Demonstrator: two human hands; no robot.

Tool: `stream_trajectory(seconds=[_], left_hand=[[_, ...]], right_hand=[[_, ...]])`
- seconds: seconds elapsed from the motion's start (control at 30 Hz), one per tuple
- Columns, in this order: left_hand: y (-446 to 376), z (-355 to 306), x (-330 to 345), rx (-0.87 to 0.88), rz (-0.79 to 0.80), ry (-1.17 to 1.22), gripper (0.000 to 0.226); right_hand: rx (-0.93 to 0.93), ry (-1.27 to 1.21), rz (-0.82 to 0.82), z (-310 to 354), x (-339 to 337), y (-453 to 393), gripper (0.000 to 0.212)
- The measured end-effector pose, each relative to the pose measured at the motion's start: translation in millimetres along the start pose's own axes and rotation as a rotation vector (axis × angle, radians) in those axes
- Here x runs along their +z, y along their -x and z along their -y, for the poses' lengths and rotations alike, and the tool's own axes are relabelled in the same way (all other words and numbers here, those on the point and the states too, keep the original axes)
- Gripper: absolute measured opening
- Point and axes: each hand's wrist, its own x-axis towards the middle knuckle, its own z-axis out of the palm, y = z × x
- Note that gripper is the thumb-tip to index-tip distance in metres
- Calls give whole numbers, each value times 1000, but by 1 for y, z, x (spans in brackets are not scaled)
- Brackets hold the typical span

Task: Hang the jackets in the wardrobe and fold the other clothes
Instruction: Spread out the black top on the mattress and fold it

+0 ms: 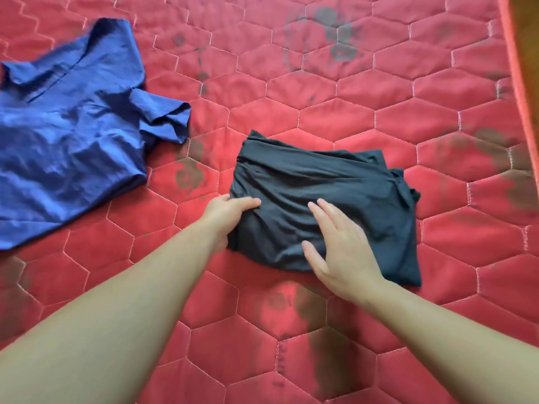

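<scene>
A dark grey garment (335,182) lies folded into a thick rectangle in the middle of the red quilted mattress (320,91). My left hand (227,214) grips the fold's near left edge, thumb on top and fingers tucked underneath. My right hand (338,246) lies flat on top of the garment's near part with its fingers straight. A blue short-sleeved shirt (67,135) is spread out unfolded at the left, apart from both hands.
The mattress has dark stains in several places. Its right edge (522,83) runs down the far right, with a brown wooden surface (529,21) beyond it.
</scene>
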Motion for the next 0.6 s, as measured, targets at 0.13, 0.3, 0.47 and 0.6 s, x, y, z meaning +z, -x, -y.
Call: stream_trajectory(seconds=[0.13, 0.3, 0.47, 0.6], left_hand=[[24, -11, 9, -24, 236, 139, 24], [45, -15, 39, 357, 398, -72, 52], [72, -12, 92, 709, 352, -567, 83], [84, -2, 118, 395, 522, -476, 86]], right_hand=[[170, -408, 11, 26, -9, -8, 61], [518, -962, 26, 47, -41, -38, 81], [586, -1183, -117, 30, -61, -47, 40], [792, -1322, -143, -13, -68, -37, 4]])
